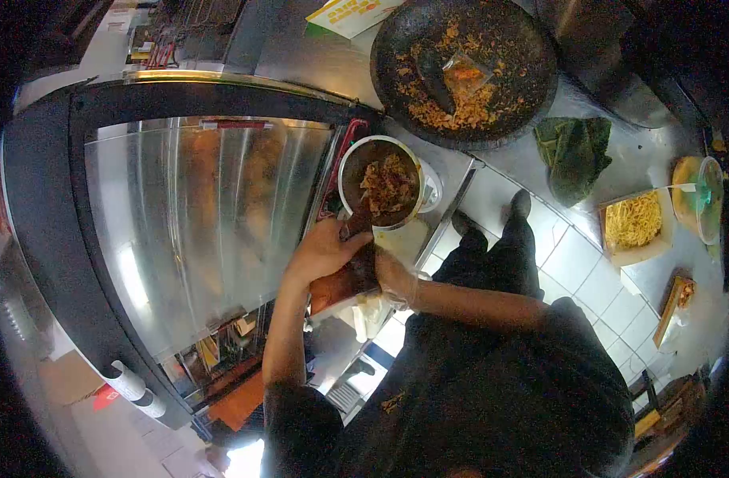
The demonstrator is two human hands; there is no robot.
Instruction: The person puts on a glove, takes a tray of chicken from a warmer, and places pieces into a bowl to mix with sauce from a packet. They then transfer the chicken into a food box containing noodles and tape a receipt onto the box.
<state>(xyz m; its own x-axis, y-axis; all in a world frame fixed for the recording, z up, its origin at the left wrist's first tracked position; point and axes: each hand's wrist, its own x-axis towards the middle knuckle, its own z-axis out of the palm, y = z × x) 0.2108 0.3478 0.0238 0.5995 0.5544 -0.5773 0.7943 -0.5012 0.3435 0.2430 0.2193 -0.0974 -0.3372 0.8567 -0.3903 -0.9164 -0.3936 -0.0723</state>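
No text legible. Yellow-and-white paper, 12 o'clock: orange lettering, too blurred to read. Shirt, 6 o'clock: small yellow mark, unreadable.

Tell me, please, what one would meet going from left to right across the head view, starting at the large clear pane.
Large clear pane, white-rimmed bowl of food, big dark pan, dark green cloth-like piece, open box of yellow strands, round container showing green.

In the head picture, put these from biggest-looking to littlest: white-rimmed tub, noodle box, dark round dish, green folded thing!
1. Dark round dish, easily largest.
2. White-rimmed tub.
3. Green folded thing and noodle box: they look too alike to rank.
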